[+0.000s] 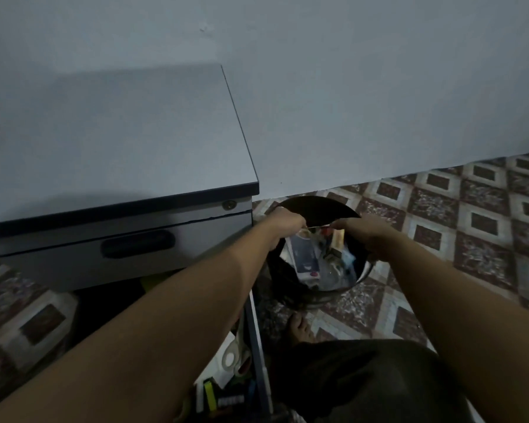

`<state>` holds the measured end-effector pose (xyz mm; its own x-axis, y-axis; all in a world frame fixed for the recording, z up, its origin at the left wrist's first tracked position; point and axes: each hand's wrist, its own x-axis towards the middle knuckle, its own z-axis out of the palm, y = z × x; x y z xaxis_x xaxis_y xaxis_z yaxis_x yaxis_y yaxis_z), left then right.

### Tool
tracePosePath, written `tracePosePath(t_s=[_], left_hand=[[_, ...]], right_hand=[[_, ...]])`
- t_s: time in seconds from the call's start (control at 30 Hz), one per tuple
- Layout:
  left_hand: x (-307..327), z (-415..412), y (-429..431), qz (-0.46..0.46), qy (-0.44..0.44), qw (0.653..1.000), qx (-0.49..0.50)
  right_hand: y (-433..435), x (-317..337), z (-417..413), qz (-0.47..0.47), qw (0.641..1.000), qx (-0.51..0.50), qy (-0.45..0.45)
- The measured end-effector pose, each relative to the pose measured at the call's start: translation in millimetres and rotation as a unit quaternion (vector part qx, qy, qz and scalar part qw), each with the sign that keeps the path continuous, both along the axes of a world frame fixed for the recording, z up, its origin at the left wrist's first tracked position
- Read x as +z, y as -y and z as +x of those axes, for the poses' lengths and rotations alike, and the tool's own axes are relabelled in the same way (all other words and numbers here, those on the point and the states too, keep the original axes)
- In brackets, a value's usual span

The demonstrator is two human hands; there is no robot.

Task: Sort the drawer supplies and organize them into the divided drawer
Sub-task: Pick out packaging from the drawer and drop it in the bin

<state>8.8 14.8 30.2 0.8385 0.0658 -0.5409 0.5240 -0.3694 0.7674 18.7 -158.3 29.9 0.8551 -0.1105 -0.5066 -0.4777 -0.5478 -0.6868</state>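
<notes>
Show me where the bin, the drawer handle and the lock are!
bin [315, 207]: head view, on its dark back wall.
drawer handle [138, 243]: head view, middle of the dark recess.
lock [229, 204]: head view, centre of its round face.

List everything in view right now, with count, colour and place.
desk: one, grey top with dark edge, left
closed drawer: one, grey with dark handle, under the desk top
bin: one, dark inside, on the floor right of the desk
rubbish: several pieces, mixed colours, inside the bin
open drawer: one, grey, bottom centre
scissors: one pair, pale handles, in the open drawer
small supplies: several, mixed colours, in the open drawer
floor: brown and cream tiles, right
strip: one, thin, pale, over the bin
foot: one, bare, near the bin
left hand: fingers pinch the strip's left end
right hand: fingers pinch its right end
</notes>
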Motion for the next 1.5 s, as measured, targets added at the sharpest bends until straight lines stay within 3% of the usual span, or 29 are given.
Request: tracePosePath(t_s=[0.43, 0.73, 1.1, 1.5], left_hand=[[18.5, -68.4, -58.7, 0.058, 0.054, 0.994, -0.072], [28.2, -139.0, -132.0, 0.076, 0.071, 0.994, -0.035], [-27.1, -195.4, -215.6, 0.124, 0.037, 0.990, 0.061], [-91.8, -223.8, -245.9, 0.218, -0.043, 0.974, 0.033]], right_hand=[[-51.9, 4.2, -19.1, -0.012, 0.994, 0.105, -0.018], [-116.9, 0.1, -66.0, 0.012, 0.988, 0.153, -0.025], [-188.3, -39.4, -130.7, 0.008, 0.973, 0.226, 0.051], [-221.1, -90.7, -161.8, -0.082, 0.934, 0.341, 0.064]])
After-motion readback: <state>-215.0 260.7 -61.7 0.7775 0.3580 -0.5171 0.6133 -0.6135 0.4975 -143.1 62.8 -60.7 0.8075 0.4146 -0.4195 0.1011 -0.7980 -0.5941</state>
